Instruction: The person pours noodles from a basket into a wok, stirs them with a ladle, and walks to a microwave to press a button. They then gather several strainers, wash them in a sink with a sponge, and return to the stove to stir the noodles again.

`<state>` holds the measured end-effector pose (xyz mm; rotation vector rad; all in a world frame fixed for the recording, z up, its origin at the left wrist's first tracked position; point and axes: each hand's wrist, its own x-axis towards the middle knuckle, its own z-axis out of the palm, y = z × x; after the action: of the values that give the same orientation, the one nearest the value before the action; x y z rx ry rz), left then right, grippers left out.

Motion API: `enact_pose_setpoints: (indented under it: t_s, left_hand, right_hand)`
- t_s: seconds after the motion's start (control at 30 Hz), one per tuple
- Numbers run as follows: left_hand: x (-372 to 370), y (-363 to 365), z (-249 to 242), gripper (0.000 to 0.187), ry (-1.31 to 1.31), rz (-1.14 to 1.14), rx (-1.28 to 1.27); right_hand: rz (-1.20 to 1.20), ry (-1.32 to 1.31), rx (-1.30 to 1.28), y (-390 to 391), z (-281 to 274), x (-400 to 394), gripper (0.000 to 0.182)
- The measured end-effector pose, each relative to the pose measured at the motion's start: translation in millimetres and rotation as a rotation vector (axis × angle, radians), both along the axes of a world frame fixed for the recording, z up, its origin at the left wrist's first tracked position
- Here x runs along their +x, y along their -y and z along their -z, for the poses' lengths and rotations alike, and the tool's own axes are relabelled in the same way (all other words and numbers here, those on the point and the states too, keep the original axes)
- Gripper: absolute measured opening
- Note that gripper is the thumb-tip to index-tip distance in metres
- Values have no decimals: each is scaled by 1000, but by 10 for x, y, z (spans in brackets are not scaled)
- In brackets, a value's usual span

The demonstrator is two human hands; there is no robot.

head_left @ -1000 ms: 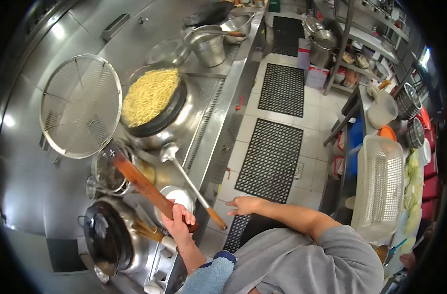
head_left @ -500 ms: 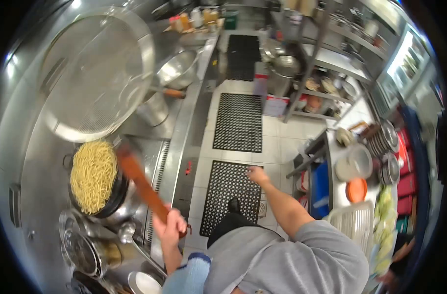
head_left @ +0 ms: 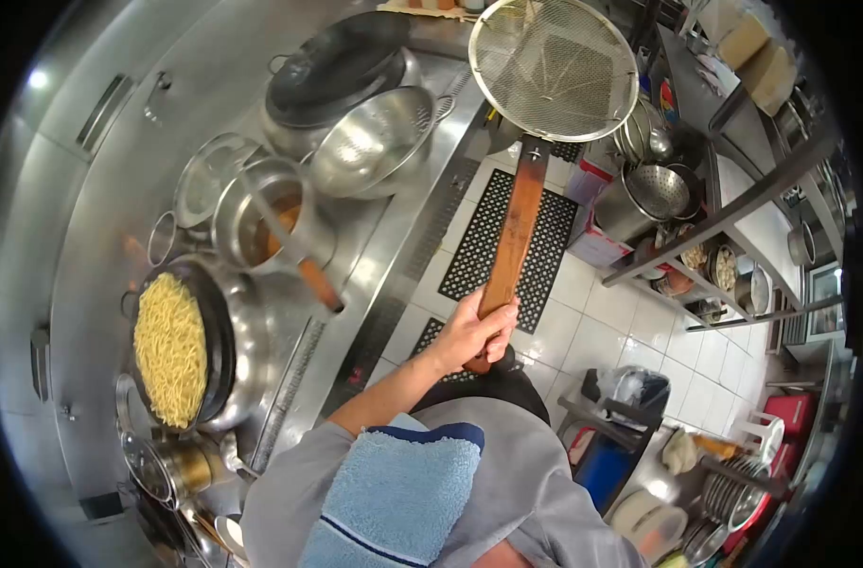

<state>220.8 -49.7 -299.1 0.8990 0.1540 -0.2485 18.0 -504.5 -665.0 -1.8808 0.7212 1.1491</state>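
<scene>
My left hand (head_left: 481, 330) is closed around the wooden handle of a large wire-mesh strainer (head_left: 554, 71). The strainer is raised over the floor beside the counter, its round mesh pointing away from me, with nothing visible in it. A heap of yellow noodles (head_left: 170, 350) fills a dark wok (head_left: 220, 355) on the stove at the left. My right hand is out of sight.
Beyond the noodles stand a pot (head_left: 304, 213) with a wooden-handled ladle (head_left: 320, 286), a metal colander (head_left: 375, 142) and a black wok (head_left: 337, 80). Rubber mats (head_left: 484, 222) lie on the tiles. A steel shelf (head_left: 734, 222) stands at right.
The strainer has swung from above the stove to the right, over the aisle, still in my left hand. My view has turned, and my right hand has left it.
</scene>
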Motion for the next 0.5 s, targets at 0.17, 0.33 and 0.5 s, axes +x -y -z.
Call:
enact_pose_setpoints:
  t_s: [0.17,0.33,0.5]
  left_hand:
    - [751,-148,126,20,-69,-77,44]
    - [1244,-266,251,20,-132,-99,37]
    - [1688,-425,285,18,-16,-103,45]
  right_hand:
    - [-53,-2,34,89,-229,1251,18]
    - [171,278,265,121,-42,3061,26]
    - [313,401,304,-619,-569,3928,40]
